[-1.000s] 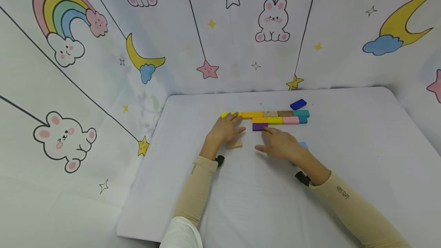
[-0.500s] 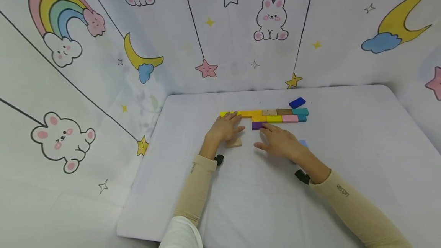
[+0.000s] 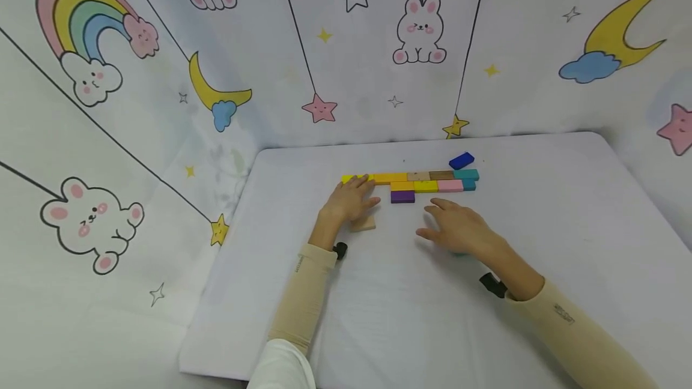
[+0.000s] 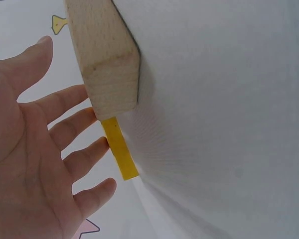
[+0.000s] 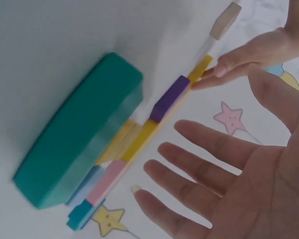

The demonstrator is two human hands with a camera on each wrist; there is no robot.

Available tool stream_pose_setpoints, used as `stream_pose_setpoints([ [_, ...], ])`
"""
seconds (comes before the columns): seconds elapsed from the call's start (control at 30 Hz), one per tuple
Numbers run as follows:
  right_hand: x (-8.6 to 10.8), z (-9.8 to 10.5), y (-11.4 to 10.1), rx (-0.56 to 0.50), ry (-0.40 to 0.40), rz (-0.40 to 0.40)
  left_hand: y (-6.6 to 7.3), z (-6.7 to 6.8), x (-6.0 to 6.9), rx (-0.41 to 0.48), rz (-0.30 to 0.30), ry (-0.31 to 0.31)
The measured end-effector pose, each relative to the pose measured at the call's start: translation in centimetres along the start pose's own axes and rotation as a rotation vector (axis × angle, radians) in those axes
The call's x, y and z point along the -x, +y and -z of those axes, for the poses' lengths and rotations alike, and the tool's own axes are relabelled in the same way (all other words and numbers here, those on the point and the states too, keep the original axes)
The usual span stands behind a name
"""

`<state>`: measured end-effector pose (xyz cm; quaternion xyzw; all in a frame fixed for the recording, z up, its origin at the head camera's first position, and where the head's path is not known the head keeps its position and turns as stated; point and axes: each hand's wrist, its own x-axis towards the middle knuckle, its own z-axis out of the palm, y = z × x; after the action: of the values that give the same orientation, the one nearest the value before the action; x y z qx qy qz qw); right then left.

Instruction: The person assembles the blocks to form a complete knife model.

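In the head view my left hand (image 3: pixel 346 202) touches the yellow block (image 3: pixel 346 179) at the left end of the back row with its fingertips. Those fingers are extended, as the left wrist view also shows. A plain wooden block (image 3: pixel 364 224) lies beside that hand's thumb side. My right hand (image 3: pixel 461 228) is spread in the air, right of the purple block (image 3: pixel 402 197) and apart from it, holding nothing. Under it lies a green block (image 5: pixel 79 134), large in the right wrist view and mostly hidden by the hand in the head view.
Orange (image 3: pixel 390 179), wooden, brown and teal blocks continue the back row. In front of it, yellow, pink (image 3: pixel 450 186) and blue-teal blocks form a second row. A dark blue block (image 3: pixel 462 161) lies behind. A light blue block (image 5: pixel 85 185) shows in the right wrist view.
My right hand has drawn back from the purple block, to the right and slightly nearer, leaving it fully visible at the row. My left hand stays at the yellow block.
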<state>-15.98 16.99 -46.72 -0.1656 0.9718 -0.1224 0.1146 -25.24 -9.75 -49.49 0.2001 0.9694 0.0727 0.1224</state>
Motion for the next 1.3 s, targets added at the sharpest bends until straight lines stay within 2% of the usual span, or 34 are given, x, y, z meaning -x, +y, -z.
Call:
stream_pose_setpoints([
  [0.5, 3.7, -0.3, 1.7, 0.024, 0.067, 0.052, -0.5, -0.1, 0.1, 0.010, 0.003, -0.009],
  [0.67, 4.5, -0.6, 2.5, 0.026, 0.064, 0.064, -0.5, -0.3, 0.0, 0.011, -0.003, -0.004],
  [0.83, 5.3, -0.6, 3.4, 0.022, 0.037, 0.112, -0.4, -0.3, 0.0, 0.025, -0.015, 0.006],
  [1.03, 5.4, -0.6, 4.1, 0.015, 0.019, 0.139, -0.3, -0.2, -0.1, 0.024, -0.017, 0.008],
  [1.3, 4.5, -0.6, 4.5, 0.048, 0.057, 0.177, -0.3, -0.2, -0.2, -0.005, -0.016, -0.001],
])
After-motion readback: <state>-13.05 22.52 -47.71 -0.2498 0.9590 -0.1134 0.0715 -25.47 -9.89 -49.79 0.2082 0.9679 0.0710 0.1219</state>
